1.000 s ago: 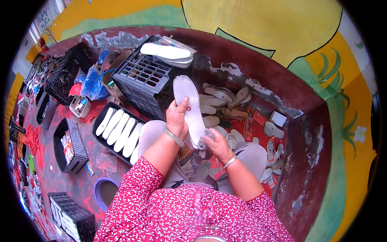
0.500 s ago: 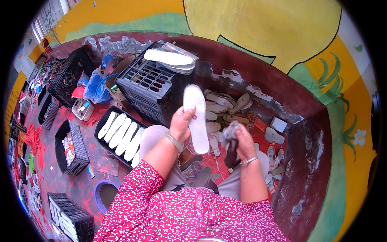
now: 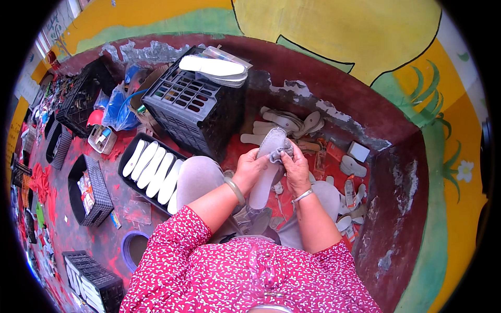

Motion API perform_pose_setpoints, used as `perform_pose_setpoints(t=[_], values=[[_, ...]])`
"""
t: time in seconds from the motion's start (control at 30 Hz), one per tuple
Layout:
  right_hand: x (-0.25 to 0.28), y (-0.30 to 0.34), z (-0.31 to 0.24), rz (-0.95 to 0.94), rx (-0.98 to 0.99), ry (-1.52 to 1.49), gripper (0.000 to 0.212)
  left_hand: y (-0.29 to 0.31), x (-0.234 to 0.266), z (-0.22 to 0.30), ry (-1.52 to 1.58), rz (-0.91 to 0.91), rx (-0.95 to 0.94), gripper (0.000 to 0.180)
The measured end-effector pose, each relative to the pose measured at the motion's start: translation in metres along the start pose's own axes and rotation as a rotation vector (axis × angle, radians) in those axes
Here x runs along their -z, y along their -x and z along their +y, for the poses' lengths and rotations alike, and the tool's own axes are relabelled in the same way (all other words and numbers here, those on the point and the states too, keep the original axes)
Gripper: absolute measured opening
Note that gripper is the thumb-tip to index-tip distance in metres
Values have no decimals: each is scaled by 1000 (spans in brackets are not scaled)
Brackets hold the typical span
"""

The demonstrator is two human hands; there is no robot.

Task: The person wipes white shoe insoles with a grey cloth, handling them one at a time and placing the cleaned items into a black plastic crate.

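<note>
In front of my lap, my left hand [image 3: 250, 169] is closed on the side of a pale shoe insole [image 3: 264, 188] held upright at a tilt. My right hand [image 3: 296, 169] pinches a crumpled grey cloth [image 3: 282, 151] against the insole's upper part, with the fingertips partly hidden by the cloth. More insoles [image 3: 284, 121] lie heaped on the red floor beyond my hands. Left of my knee, a black basket [image 3: 147, 197] holds a row of white insoles [image 3: 151, 164].
A black plastic crate [image 3: 180, 122] stands ahead on the left, bearing a stack of insoles [image 3: 211, 66]. Farther left are a checked basket [image 3: 99, 193] and a purple-rimmed bucket [image 3: 125, 250]. A peeling maroon wall [image 3: 389, 219] bounds the right side. Near it sits a small white box [image 3: 358, 151].
Both hands have come together. The cloth, earlier held apart at the right, now presses on the insole, which has moved slightly right and lower and tilted the other way.
</note>
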State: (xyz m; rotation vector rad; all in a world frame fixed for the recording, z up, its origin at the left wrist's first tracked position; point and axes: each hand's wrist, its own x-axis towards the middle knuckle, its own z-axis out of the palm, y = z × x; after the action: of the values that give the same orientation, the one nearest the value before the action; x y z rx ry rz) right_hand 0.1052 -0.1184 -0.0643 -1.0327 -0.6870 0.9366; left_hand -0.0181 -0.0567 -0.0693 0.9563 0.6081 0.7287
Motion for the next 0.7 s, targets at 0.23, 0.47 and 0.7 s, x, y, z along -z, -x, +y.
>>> perform_pose_setpoints(t=[0.23, 0.47, 0.7], values=[[-8, 22, 38, -69, 31, 574, 28, -18, 14, 14, 141, 161, -187, 11], [-7, 29, 18, -322, -161, 456, 28, -21, 24, 29, 287, 221, -224, 10], [-14, 40, -4, -312, -445, 373, 22, -25, 32, 37, 363, 253, -262, 12]])
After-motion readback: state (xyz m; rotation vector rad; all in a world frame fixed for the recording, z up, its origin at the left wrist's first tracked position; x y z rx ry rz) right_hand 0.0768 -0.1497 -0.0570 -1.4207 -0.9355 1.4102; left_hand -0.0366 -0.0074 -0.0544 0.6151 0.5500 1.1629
